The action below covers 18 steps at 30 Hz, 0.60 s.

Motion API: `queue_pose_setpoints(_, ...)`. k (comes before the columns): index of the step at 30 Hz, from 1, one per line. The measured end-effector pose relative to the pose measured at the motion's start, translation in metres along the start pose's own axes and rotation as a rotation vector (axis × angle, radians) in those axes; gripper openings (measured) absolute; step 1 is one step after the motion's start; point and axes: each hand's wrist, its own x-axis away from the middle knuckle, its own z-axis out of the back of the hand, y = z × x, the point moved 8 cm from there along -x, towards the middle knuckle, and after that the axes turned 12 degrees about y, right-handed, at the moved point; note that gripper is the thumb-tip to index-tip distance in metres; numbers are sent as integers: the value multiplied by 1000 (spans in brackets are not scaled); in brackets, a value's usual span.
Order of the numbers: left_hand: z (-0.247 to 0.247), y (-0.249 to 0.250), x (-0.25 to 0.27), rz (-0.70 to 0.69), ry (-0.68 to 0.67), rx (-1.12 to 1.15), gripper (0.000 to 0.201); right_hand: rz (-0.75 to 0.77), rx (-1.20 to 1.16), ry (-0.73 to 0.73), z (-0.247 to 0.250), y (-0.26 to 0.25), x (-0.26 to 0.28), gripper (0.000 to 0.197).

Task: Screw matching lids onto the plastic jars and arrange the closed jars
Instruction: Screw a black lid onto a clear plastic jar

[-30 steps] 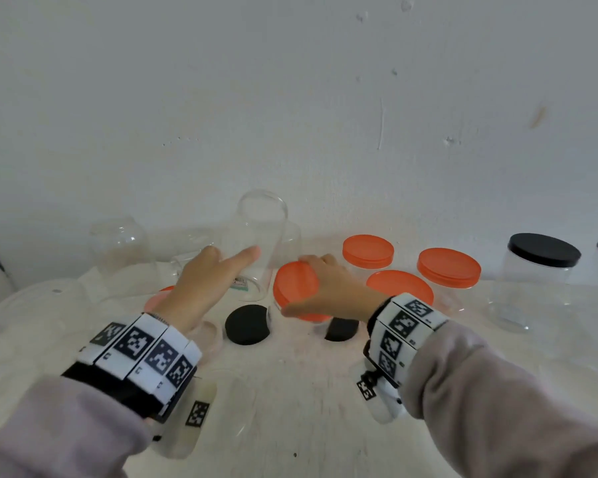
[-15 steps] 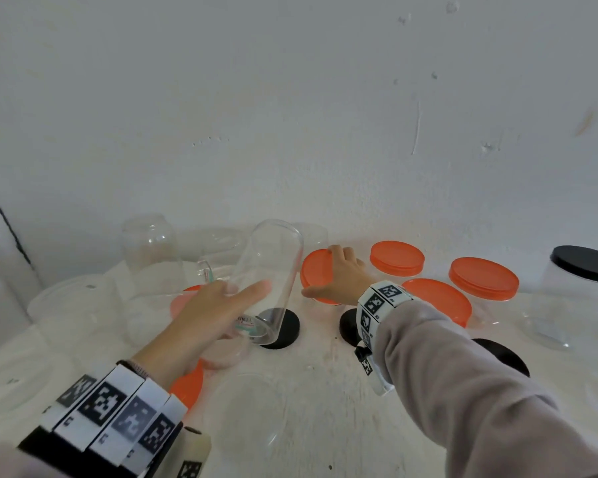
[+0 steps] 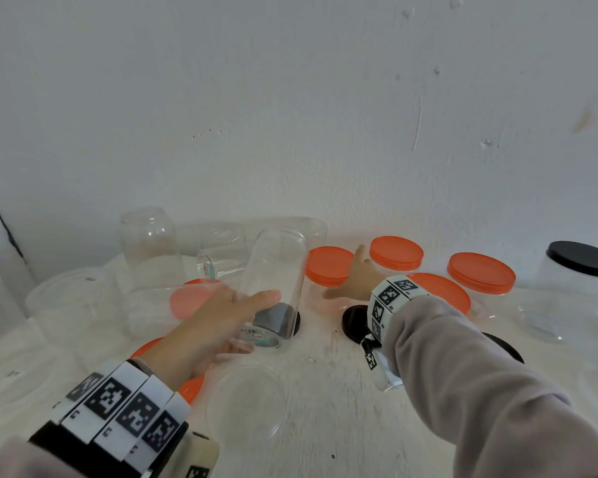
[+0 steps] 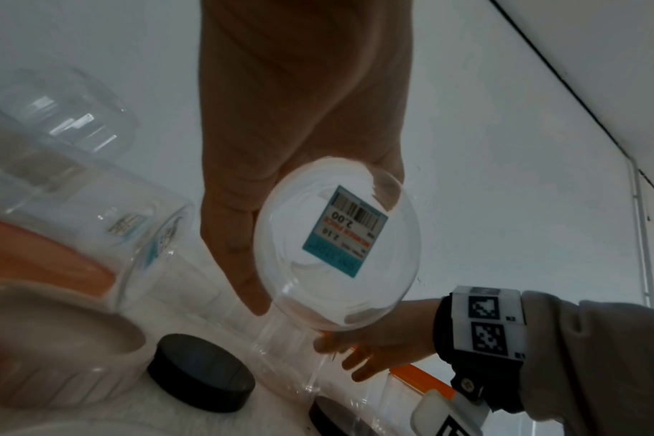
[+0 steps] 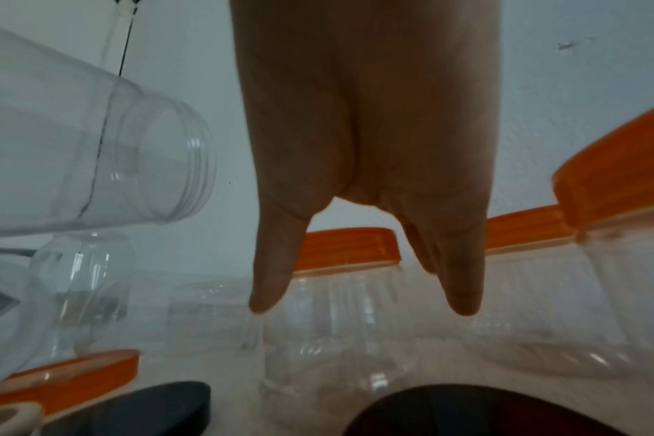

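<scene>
The table (image 3: pixel 325 426) is white and runs to a white wall (image 3: pixel 290 98) at the far edge. At the far right stands a wide jar (image 3: pixel 573 301) already closed with a black lid. Four jars with orange lids (image 3: pixel 480 272) are grouped right of centre. Open clear jars (image 3: pixel 149 250) stand at the far left, with no lids on them.

My left hand (image 3: pixel 208 326) grips a tall clear jar (image 3: pixel 273 281) near its base, fingers and thumb curled round it. The jar is tilted, its mouth pointing up and away, its base with the price sticker (image 4: pixel 346 231) facing my wrist. It is off the table, above a loose black lid (image 3: pixel 289 322).

My right hand (image 3: pixel 354 281) reaches among the orange-lidded jars, fingers straight and spread, holding nothing. In the head view it lies against the leftmost orange lid (image 3: pixel 328 265); whether it presses on it I cannot tell. A second loose black lid (image 3: pixel 354 319) lies just near of that wrist.

Judgement: one closed jar has just been placed with its group, and the tall jar is the next to be capped. The next move calls for my right hand to come back and pick up a lid. A black one looks the likelier fit for this narrow mouth, though I cannot confirm the match. The jar must be set upright before the lid is turned on.
</scene>
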Motion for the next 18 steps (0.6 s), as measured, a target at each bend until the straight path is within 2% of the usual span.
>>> queue_pose_setpoints(7, -5, -6, 4, 9, -21, 5, 75, -87, 145, -85, -22, 28, 11, 111)
queue_pose_setpoints(10, -9, -6, 8, 14, -37, 38, 73, -13, 240, -211, -30, 29, 18, 76)
queue_pose_setpoints(11, -10, -7, 9, 15, -42, 37, 72, 20, 286, -237, -32, 29, 20, 70)
queue_pose_setpoints(14, -13, -9, 7, 5, -51, 14, 81, 85, 387, -271, -35, 29, 26, 65)
queue_pose_setpoints(18, -17, -11, 8, -18, -55, -12, 87, 134, 395, -261, -31, 28, 34, 57)
